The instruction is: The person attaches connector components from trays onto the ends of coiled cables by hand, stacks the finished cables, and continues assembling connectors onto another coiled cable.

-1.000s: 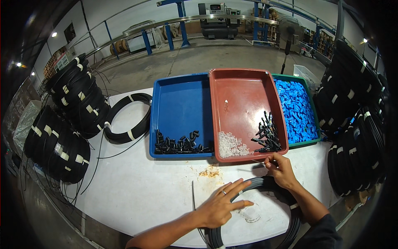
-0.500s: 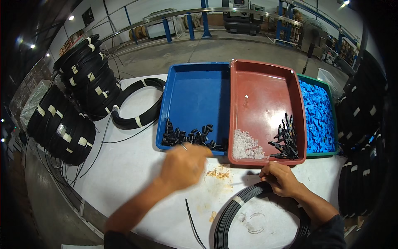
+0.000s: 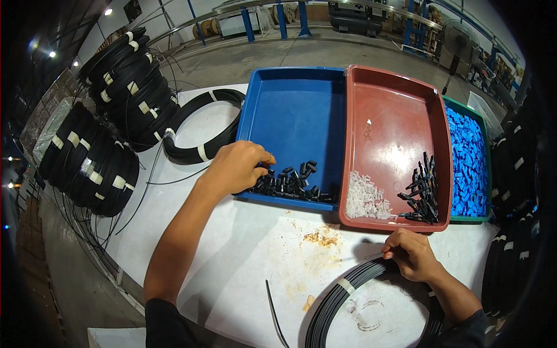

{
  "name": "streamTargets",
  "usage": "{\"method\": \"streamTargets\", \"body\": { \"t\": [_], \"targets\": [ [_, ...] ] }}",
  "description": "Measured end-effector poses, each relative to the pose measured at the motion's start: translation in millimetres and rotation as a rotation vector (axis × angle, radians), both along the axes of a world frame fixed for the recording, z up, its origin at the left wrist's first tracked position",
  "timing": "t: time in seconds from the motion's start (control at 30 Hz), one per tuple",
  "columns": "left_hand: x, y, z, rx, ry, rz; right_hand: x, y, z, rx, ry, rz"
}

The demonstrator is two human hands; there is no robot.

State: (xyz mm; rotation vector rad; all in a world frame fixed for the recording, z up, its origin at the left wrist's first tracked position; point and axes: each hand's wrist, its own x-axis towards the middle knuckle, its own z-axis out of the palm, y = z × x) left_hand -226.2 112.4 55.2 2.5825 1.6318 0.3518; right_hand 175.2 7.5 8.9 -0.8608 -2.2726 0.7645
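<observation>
My left hand (image 3: pixel 239 165) reaches over the left front corner of the blue tray (image 3: pixel 293 68), just above a pile of small black plastic parts (image 3: pixel 290 184). Its thumb and index finger are apart, and nothing shows clearly between them. Low on the right, my right hand (image 3: pixel 411 255) is closed in a pinch on the end of the black cable (image 3: pixel 378 267) at the top of a coil (image 3: pixel 325 307). A thin pale tip (image 3: pixel 372 256) sticks out leftward from those fingers. White tape binds the coil, which lies on the white table (image 3: pixel 243 278).
A red tray (image 3: pixel 394 75) holds small clear pieces (image 3: pixel 365 197) and black connectors (image 3: pixel 425 191). Beside it, a green tray (image 3: pixel 490 174) is full of blue pieces (image 3: pixel 466 156). Taped coils (image 3: pixel 90 159) are stacked left; another coil (image 3: pixel 185 153) lies near the blue tray. A loose cable end (image 3: pixel 272 307) lies in front.
My left hand has gone from the blue tray's front edge to above the black parts, and its fingers have parted. The right hand stays at the coil. The whole view has shifted slightly.
</observation>
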Motion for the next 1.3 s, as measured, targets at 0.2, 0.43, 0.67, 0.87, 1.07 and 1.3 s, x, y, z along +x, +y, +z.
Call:
{"method": "streamTargets", "body": {
  "t": [0.2, 0.43, 0.67, 0.87, 1.07, 1.3],
  "targets": [
    [12, 4, -7, -0.053, 0.026, 0.052, 0, -1, -3, 0.045, 0.013, -0.009],
    [8, 6, -9, -0.012, -0.038, 0.108, -2, -4, -1, 0.112, -0.027, -0.021],
    [-3, -6, -16, 0.129, -0.089, 0.012, -2, -4, -1, 0.117, -0.051, -0.017],
    [16, -7, -19, 0.117, -0.021, -0.060, 0, -4, -2, 0.114, -0.106, -0.030],
    [28, 0, -14, 0.001, -0.006, -0.012, 2, -4, -8, 0.115, -0.128, -0.029],
    [19, 1, -27, 0.141, -0.257, -0.121, 3, -6, -1, 0.058, 0.029, -0.105]
  ]
}}
